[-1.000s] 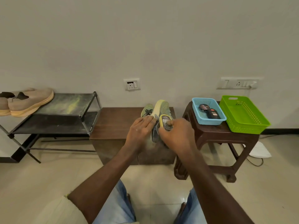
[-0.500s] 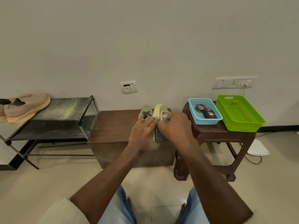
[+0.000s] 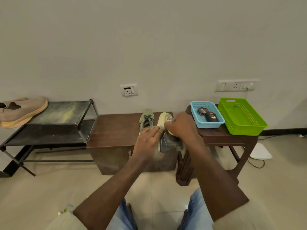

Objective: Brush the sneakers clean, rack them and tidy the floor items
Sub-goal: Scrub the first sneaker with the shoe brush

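A green sneaker with a pale yellow sole [image 3: 161,121] is tipped on its side over the front of the low brown table [image 3: 116,130]. My left hand [image 3: 147,141] holds it along its left side, fingers laid over the upper. My right hand [image 3: 181,127] grips a small brush [image 3: 169,120] against the sole near the toe; most of the brush is hidden by my fingers. The second green sneaker [image 3: 146,119] stands upright on the table just left of the held one.
A black metal shoe rack [image 3: 66,113] at left carries beige shoes [image 3: 25,108]. A brown stool [image 3: 216,136] at right bears a blue basket [image 3: 194,112] with polish and a green basket [image 3: 240,118]. A white object [image 3: 260,151] and a cable lie on the floor.
My right hand with the brush has slid a little along the sole toward the toe. My left hand keeps its hold on the sneaker. The view has shifted slightly.
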A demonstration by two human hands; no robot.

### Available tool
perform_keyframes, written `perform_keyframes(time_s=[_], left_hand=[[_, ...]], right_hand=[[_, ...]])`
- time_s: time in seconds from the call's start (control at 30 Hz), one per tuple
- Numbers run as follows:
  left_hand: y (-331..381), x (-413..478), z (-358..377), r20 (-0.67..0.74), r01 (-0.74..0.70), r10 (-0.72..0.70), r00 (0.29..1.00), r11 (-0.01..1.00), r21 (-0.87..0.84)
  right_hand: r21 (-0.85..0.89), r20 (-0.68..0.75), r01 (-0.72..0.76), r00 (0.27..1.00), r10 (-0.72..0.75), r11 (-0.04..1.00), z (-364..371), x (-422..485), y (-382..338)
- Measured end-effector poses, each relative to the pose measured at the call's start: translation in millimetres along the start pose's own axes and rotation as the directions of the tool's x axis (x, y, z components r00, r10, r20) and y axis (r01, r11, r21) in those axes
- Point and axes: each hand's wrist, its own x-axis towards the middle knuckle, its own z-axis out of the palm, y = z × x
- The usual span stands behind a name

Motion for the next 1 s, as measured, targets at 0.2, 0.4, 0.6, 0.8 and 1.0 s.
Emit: perform_keyframes(time_s=[0.2,0.4,0.6,0.8,1.0], left_hand=[[-2.5,1.7,3.7,0.021,0.078,-0.077,0.997,0.996,-0.031],[-6.1,-0.4,5.6,0.004,0.066,-0.066,0.998,0.997,-0.05],[-0.8,0.0,3.0,0.0,0.023,-0.023,1.0,1.0,-0.009],[-7.7,-3.2,7.6,-0.046,0.063,-0.068,0.997,0.993,-0.095],[0.5,-2.1,4.7,-0.099,0.014,-0.021,0.995,0.998,-0.068]], right_hand=[[-0.023,0.033,0.085,0.996,-0.084,0.996,3.4,-12.7,-10.2],[-0.027,0.037,0.09,0.995,-0.089,0.996,-5.7,-42.6,-3.1],[-0.063,0.084,0.008,0.996,-0.003,0.998,-3.8,24.5,-7.4],[-0.024,0.102,0.162,0.982,-0.159,0.986,-5.5,-48.5,-5.4],[0.014,0.027,-0.024,0.999,0.024,1.0,-16.0,0.0,-0.9]])
